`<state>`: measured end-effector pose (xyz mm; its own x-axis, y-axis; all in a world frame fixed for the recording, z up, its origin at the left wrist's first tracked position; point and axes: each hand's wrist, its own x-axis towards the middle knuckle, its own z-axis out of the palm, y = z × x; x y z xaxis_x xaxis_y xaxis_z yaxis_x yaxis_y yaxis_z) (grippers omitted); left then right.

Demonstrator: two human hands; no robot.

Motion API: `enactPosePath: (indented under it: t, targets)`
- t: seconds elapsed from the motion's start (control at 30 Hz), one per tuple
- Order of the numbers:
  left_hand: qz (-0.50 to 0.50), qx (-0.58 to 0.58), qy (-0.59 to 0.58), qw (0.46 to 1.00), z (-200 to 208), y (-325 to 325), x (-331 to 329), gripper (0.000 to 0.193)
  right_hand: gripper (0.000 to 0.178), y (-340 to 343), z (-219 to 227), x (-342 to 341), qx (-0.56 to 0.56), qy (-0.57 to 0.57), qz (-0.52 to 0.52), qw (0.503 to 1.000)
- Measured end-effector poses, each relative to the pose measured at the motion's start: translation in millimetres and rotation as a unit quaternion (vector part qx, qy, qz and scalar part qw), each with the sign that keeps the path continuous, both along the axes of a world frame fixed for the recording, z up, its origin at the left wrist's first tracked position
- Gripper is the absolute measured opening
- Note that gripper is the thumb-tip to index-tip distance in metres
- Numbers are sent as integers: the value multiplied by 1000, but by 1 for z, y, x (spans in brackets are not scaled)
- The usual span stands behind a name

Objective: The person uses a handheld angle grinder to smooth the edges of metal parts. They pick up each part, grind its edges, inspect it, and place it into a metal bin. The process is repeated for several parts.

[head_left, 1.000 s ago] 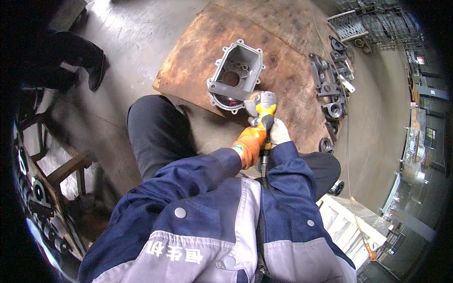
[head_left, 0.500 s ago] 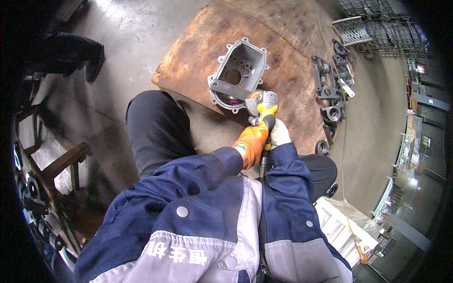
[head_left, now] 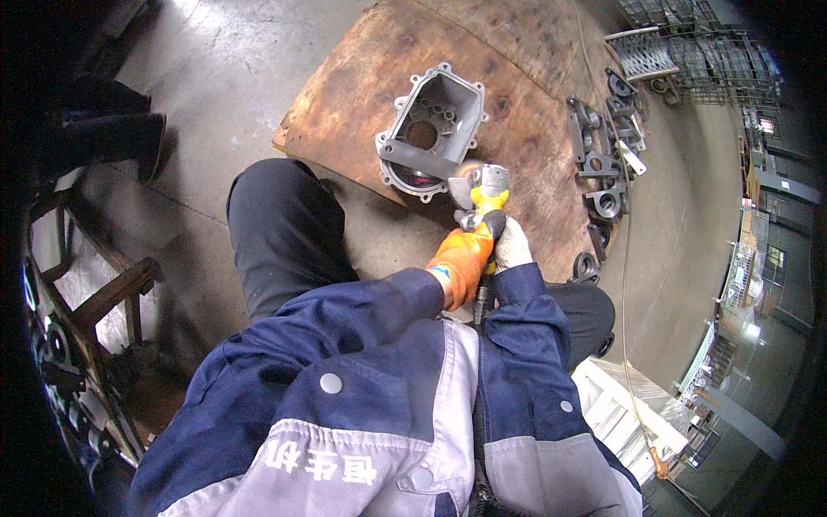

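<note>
My left hand (head_left: 463,261), in an orange glove, is closed around the body of a yellow and silver angle grinder (head_left: 491,195). Against the same tool, on its right side, my right hand (head_left: 513,245) in a white glove is wrapped too. A blurred disc at the grinder's head meets the near end of a flat grey metal bar (head_left: 419,160). That bar lies across the open top of a grey cast-metal housing (head_left: 472,136) with bolt lugs round its rim. Where disc and bar meet, the exact contact is partly hidden by the grinder head.
The housing stands on a worn wooden board (head_left: 345,112). Several dark metal brackets (head_left: 603,168) lie along its right edge. A thin hose (head_left: 627,302) runs down the right side. At left are a person's dark-clothed legs (head_left: 121,142) and a rusty frame (head_left: 112,297).
The person's legs at left have shifted. My hands keep their hold on the grinder, nearly in place, and the housing sits slightly higher and more to the left in view.
</note>
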<state>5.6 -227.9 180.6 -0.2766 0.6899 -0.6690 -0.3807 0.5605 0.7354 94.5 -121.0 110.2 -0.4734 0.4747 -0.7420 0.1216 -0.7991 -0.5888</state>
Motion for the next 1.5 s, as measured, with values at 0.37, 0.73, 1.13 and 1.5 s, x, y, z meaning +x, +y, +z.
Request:
enactPosePath:
  t: [0.37,0.73,1.13,1.5]
  targets:
    - [-25,-60,-1,998,-9,1,10,81,38,14,-40,45,0,50,-2,999]
    - [7,-71,-91,993,0,1,11,84,38,-13,19,24,37,-135,-24,990]
    - [58,-65,-72,994,-19,-3,5,76,25,14,-34,17,16,42,85,995]
    - [90,-129,-36,987,11,-13,-33,73,24,-12,9,-47,4,7,89,996]
